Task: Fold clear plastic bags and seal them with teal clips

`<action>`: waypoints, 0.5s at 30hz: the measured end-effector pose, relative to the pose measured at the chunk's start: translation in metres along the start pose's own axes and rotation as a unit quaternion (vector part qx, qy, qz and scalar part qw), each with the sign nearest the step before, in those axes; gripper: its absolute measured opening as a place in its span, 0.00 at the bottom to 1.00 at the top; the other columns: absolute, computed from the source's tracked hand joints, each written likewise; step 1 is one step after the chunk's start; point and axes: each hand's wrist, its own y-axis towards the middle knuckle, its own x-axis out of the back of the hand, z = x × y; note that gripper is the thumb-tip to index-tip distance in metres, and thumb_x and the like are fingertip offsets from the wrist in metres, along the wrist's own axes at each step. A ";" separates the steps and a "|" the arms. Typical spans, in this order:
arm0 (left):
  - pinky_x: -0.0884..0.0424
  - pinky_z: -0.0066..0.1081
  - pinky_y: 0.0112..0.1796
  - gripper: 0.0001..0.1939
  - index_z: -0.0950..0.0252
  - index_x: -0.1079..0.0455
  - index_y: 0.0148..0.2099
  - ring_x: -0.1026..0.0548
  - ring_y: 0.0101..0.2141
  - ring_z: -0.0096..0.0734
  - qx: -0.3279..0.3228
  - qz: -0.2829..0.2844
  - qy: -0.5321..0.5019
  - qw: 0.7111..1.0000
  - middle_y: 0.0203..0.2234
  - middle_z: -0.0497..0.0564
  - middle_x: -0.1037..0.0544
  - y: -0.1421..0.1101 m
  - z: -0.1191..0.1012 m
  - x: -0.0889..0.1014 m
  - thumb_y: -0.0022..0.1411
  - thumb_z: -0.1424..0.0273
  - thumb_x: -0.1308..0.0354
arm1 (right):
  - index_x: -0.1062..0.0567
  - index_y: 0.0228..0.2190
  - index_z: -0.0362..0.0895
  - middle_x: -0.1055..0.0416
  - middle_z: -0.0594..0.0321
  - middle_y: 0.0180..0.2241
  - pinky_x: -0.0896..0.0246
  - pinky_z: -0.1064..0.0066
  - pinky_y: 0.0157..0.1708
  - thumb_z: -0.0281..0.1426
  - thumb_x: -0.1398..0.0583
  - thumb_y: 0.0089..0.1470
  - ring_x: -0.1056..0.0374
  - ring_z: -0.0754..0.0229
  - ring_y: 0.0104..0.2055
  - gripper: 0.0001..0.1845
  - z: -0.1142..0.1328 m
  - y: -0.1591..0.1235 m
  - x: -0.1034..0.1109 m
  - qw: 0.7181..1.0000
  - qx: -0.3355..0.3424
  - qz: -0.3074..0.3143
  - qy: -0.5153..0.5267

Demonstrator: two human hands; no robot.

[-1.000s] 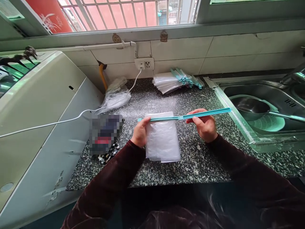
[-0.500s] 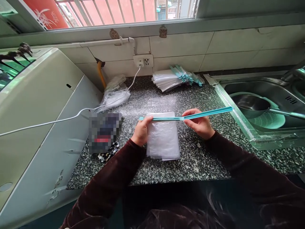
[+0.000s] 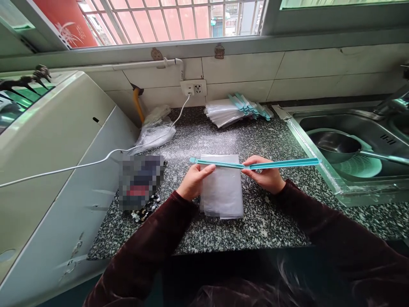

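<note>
A long teal bag clip (image 3: pixel 284 163) is unfolded, its two arms joined at a hinge by my right fingertips. My right hand (image 3: pixel 270 175) pinches it there, with one arm reaching out toward the sink. The other arm lies across the top of a clear plastic bag (image 3: pixel 223 194), flat on the counter; whether several bags are stacked is unclear. My left hand (image 3: pixel 193 181) is closed at the bag's upper left, thumb along the clip's lower edge and fingers partly hidden behind. It grips the left arm of the clip; whether it also pinches the plastic is unclear.
Behind, a fanned pile of plastic bags (image 3: pixel 223 111) carries several teal clips (image 3: pixel 246 104). Crumpled plastic (image 3: pixel 156 130) and a white cable (image 3: pixel 108 155) lie at left, near a blurred dark object (image 3: pixel 142 181). At right, the sink (image 3: pixel 348 115) holds a pan (image 3: pixel 335 144) and colander (image 3: pixel 361 166).
The clip's right arm has swung down, nearly level with the left. My left thumb has slid right, below the clip. The view has tilted up slightly.
</note>
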 end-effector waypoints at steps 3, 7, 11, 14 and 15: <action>0.35 0.26 0.29 0.16 0.69 0.26 0.28 0.29 0.23 0.26 0.014 0.012 0.009 1.000 0.23 0.49 0.23 0.000 0.000 0.001 0.35 0.67 0.29 | 0.28 0.28 0.44 0.28 0.62 0.26 0.34 0.69 0.26 0.36 0.38 0.50 0.31 0.62 0.28 0.08 0.001 0.001 0.002 1.000 0.005 -0.018 -0.005; 0.35 0.25 0.31 0.16 0.67 0.24 0.31 0.28 0.25 0.25 0.013 0.030 0.000 0.999 0.25 0.49 0.21 0.000 0.001 0.001 0.37 0.67 0.28 | 0.28 0.29 0.44 0.28 0.62 0.27 0.34 0.70 0.26 0.36 0.38 0.50 0.32 0.63 0.27 0.08 -0.001 0.004 0.010 0.996 -0.016 -0.086 -0.025; 0.34 0.25 0.33 0.16 0.65 0.23 0.33 0.27 0.27 0.25 0.009 0.069 0.003 0.998 0.27 0.49 0.21 -0.001 0.002 0.002 0.40 0.65 0.30 | 0.27 0.29 0.45 0.28 0.64 0.27 0.36 0.71 0.24 0.37 0.38 0.49 0.35 0.64 0.24 0.08 -0.009 0.006 0.015 0.988 -0.049 -0.133 -0.055; 0.34 0.25 0.33 0.17 0.65 0.23 0.35 0.27 0.28 0.25 0.015 0.090 0.006 0.996 0.29 0.50 0.20 -0.002 0.001 0.003 0.41 0.63 0.30 | 0.27 0.28 0.44 0.29 0.64 0.26 0.36 0.71 0.23 0.38 0.38 0.49 0.36 0.65 0.23 0.09 -0.012 0.005 0.013 0.991 -0.051 -0.101 -0.071; 0.34 0.25 0.33 0.17 0.65 0.23 0.34 0.27 0.28 0.25 0.019 0.092 0.008 0.996 0.29 0.50 0.20 -0.002 0.001 0.003 0.41 0.63 0.30 | 0.27 0.28 0.44 0.29 0.63 0.25 0.36 0.71 0.23 0.38 0.38 0.50 0.36 0.65 0.23 0.10 -0.011 0.005 0.011 0.993 -0.048 -0.086 -0.071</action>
